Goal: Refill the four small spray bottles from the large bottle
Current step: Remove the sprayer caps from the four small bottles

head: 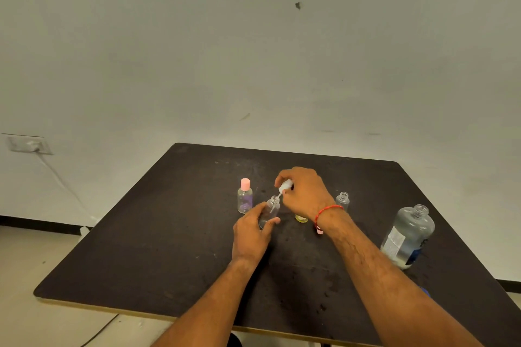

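My left hand (251, 231) grips a small clear bottle (271, 209) standing on the dark table (158, 234). My right hand (306, 191) pinches a white spray head (285, 186) just above that bottle, its thin tube dipping into the open neck. To the left stands a small bottle with a pink cap (245, 195). Another small open bottle (342, 200) stands behind my right wrist. A small yellowish bottle (301, 218) is mostly hidden under my right hand. The large clear bottle (407, 236), uncapped and labelled, stands at the right.
Wet spots mark the table near its front edge. A wall outlet (28, 144) with a cable sits low on the left wall. The table's front edge runs just below my forearms.
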{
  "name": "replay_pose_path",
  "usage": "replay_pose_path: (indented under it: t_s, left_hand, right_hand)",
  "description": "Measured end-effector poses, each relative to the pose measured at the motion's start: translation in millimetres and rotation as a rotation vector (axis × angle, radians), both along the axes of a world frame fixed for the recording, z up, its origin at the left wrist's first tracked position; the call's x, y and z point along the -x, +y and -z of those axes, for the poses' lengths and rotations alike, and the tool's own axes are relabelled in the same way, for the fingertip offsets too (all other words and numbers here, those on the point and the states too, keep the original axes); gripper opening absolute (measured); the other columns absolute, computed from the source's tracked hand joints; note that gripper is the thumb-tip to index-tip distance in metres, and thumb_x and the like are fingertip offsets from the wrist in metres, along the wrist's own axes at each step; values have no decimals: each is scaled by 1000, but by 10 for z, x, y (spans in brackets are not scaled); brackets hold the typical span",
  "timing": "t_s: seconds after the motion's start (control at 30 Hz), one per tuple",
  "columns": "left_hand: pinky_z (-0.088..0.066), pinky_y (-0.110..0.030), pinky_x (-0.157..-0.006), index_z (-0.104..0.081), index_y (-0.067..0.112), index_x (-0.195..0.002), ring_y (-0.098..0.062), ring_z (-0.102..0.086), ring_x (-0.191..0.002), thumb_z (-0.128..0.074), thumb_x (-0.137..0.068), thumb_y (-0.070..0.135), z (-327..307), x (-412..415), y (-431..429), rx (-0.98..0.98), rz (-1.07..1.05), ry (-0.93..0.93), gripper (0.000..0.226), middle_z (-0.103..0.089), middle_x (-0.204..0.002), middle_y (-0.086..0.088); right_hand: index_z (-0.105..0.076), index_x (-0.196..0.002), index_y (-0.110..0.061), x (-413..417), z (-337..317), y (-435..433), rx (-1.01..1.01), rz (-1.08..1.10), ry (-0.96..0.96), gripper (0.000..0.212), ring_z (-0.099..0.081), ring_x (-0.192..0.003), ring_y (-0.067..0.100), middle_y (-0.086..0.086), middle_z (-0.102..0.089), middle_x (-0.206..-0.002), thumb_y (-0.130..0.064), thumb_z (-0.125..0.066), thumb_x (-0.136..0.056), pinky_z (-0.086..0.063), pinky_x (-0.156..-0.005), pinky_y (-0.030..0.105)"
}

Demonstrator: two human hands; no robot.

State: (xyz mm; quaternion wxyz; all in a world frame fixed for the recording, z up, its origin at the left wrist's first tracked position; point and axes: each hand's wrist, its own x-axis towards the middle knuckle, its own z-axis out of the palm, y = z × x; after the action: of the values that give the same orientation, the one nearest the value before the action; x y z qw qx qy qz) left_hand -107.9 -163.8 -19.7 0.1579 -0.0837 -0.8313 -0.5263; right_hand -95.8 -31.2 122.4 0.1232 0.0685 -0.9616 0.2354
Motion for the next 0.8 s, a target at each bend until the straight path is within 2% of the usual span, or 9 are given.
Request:
replay_pose_path:
  t_s: [0.1, 0.17, 0.3, 0.4, 0.57, 0.67, 0.8]
  left_hand:
    - [-45, -15, -93, -67, 20, -130, -3, -64, -104, -79, -88, 29, -21, -9, 3, 5, -24, -8, 45, -72, -114, 8]
    - [-46, -15, -91, -68, 22, -128, -5, -66, -103, -78, -89, 27, -28, -4, 3, -29, -35, -18, 41, -73, -112, 9]
    - [-50, -20, -95, -67, 18, -129, -10, -66, -106, -77, -89, 20, -10, 22, 10, -66, -55, -16, 40, -71, -117, 5]
    - [-52, -19, -95, -69, 19, -126, -7, -66, -104, -79, -88, 17, -22, 49, 11, -91, -72, -16, 40, -71, -116, 6]
    - [-56, -30, -88, -72, 23, -120, -9, -67, -91, -83, -84, 25, -99, 118, 66, -61, -98, -55, 38, -73, -102, 4]
    - [-55, -28, -89, -71, 19, -121, -11, -67, -92, -83, -84, 24, -132, 160, 104, -68, -87, -92, 39, -74, -103, 2]
    - [-52, -25, -89, -72, 19, -117, -10, -66, -95, -81, -85, 20, -130, 215, 133, -53, -70, -125, 33, -71, -101, 6]
  right_hand:
    - [-74, -93, -23, -68, -93, 77, 59, 24, 76, 27, -60, -89, 18, -1, -66, -96, -6, -63, -75, -51, -81, 32]
    - [-73, -91, -25, -114, -105, 138, 112, 54, 151, 25, -61, -85, 15, -4, -67, -92, -8, -64, -75, -51, -76, 29]
    - [-68, -84, -27, -219, 3, 234, 228, 155, 263, 17, -61, -77, 9, -9, -66, -85, -12, -67, -75, -50, -69, 24]
    - [-64, -80, -25, -286, 238, 220, 275, 220, 305, 14, -60, -73, 8, -8, -64, -78, -13, -70, -75, -47, -63, 18]
    - [-70, -86, -26, -300, 759, 101, 403, 312, 304, 13, -60, -68, 6, -8, -63, -74, -16, -71, -77, -53, -66, 27]
    - [-73, -88, -28, -293, 999, 11, 421, 366, 247, 13, -63, -75, 13, -7, -64, -79, -21, -71, -78, -55, -72, 34]
    - [-68, -83, -27, -282, 1166, -59, 368, 417, 168, 8, -60, -84, 21, -13, -54, -72, -21, -68, -79, -49, -69, 29]
